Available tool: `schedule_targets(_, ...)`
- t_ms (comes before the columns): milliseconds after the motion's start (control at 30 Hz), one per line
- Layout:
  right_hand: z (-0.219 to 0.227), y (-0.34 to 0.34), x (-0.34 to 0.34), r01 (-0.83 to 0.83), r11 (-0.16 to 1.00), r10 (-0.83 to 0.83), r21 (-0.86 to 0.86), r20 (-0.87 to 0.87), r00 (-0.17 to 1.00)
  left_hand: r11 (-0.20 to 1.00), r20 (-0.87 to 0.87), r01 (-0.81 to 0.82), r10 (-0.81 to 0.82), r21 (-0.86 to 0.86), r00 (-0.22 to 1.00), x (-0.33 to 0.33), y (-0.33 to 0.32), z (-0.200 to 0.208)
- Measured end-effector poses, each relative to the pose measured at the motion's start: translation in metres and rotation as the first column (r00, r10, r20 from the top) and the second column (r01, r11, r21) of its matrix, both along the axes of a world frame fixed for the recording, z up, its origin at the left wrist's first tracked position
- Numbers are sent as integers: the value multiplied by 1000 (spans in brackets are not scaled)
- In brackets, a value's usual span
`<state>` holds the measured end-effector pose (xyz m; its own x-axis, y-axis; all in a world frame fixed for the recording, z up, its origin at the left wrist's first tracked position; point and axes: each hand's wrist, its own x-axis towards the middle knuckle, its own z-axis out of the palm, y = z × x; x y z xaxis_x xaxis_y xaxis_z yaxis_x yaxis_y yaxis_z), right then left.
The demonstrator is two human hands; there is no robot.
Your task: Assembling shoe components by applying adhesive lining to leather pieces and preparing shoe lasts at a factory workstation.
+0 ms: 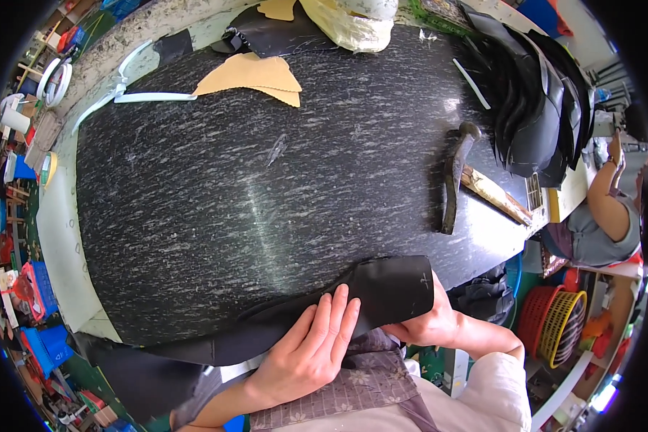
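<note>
Left palm steadying a black leather-like strip point(392, 284) along the near edge of the dark, speckled surface point(194, 194).
The left hand point(311, 354) lies open, fingers straight and close together, pressing on the strip without gripping it; the right hand point(430, 322) is at the strip's right end, partly beneath it, its fingertips hidden, so I cannot tell how far it is closed or how firmly it holds. To handle the piece well, I would spread the left hand's pressure evenly so the material does not crease, keep the right end supported, and watch the long left portion near the edge, whose weight could drag it askew. The hammer point(475, 182) lies well apart, leaving room to work.
</note>
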<state>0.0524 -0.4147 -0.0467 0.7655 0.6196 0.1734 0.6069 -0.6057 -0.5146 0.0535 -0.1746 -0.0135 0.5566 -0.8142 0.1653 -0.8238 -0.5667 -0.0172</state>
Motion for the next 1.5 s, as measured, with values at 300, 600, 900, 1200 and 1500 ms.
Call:
schedule_targets(300,35,12,59,46,989,-70,143,170,983,1000,6,-19,19,-8,1000,1,-2,3)
schedule_targets(600,28,-4,70,-321,938,343,-128,452,823,1000,9,-7,7,5,1000,1,-1,1)
schedule_targets(900,37,-9,79,-350,906,420,-239,393,818,983,157,-8,-22,186,987,7,-14,3)
schedule_targets(1200,45,-10,47,-358,916,336,180,140,931,983,162,-58,30,174,986,-1,-27,2)
schedule_targets(1500,19,42,43,-264,922,336,282,-250,908,958,47,-287,287,-10,957,11,30,41)
